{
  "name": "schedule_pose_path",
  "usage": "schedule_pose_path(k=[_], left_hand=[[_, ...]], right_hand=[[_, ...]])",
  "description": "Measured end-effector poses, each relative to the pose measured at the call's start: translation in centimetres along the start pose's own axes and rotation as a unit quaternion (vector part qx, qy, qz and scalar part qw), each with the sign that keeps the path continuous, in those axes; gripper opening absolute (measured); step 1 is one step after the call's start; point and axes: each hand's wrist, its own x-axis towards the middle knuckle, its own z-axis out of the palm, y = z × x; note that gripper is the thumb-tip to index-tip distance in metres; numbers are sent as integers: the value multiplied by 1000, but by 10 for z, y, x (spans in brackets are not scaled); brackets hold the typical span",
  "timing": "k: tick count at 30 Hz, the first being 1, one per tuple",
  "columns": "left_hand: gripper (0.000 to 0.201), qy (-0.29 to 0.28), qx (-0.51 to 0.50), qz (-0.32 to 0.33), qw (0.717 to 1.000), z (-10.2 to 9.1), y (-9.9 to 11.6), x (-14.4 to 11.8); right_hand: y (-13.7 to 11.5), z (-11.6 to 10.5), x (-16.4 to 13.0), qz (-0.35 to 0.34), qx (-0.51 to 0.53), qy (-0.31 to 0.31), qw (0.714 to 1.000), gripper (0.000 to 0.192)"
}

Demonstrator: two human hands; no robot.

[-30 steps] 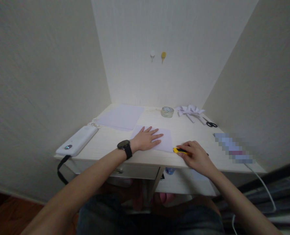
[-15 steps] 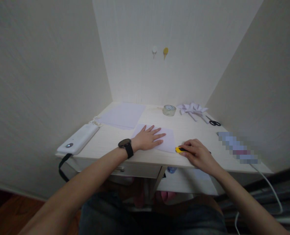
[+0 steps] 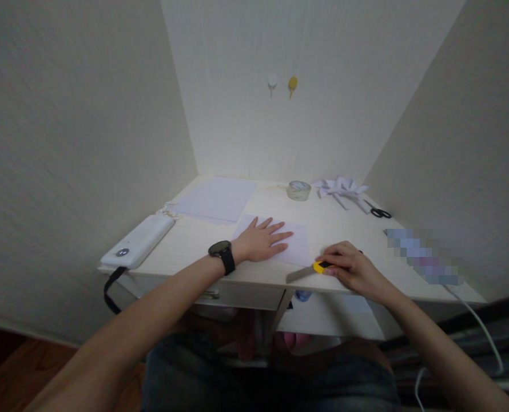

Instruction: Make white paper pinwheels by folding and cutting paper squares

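My left hand [image 3: 263,240], with a black watch on the wrist, lies flat with fingers spread on a pale sheet of paper [image 3: 295,243] near the front of the white desk [image 3: 194,243]. My right hand [image 3: 351,269] grips a yellow utility knife [image 3: 310,270]. Its grey blade is pushed out and points left, just beyond the paper's near right corner at the desk's front edge.
A white power bank [image 3: 136,249] with a black strap sits at the desk's left edge. Farther back are a larger paper sheet [image 3: 218,198], a tape roll [image 3: 298,190], folded white paper [image 3: 340,187] and black scissors [image 3: 378,212]. Walls close in on three sides.
The knife's blade has slid out to the left; before, only the yellow body showed. My right hand shifted slightly. My left hand stays pressed on the paper.
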Motion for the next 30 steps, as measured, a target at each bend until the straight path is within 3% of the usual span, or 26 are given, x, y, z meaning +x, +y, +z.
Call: schedule_pose_path(k=[7, 11, 15, 17, 19, 22, 25, 30], left_hand=[[59, 13, -8, 1, 1000, 1, -1, -1], [63, 18, -19, -31, 999, -1, 0, -1], [77, 15, -24, -73, 997, -7, 1, -2], [82, 20, -26, -87, 996, -12, 2, -5], [87, 19, -26, -89, 995, -16, 2, -10], [94, 1, -25, -75, 997, -21, 3, -19], [97, -21, -23, -59, 998, -23, 6, -28], [83, -21, -6, -44, 999, -20, 13, -36]], right_hand=[[1, -11, 3, 38, 55, -57, 996, 28], [9, -27, 4, 100, 59, -99, 988, 26], [27, -41, 5, 183, -3, -84, 980, 30], [35, -43, 11, 250, -93, -79, 960, 33], [42, -41, 21, 316, -199, -81, 924, 38], [53, -31, 44, 369, -292, -78, 879, 48], [67, -20, 69, 396, -316, -54, 860, 52], [92, -14, 92, 443, -316, -31, 838, 56]])
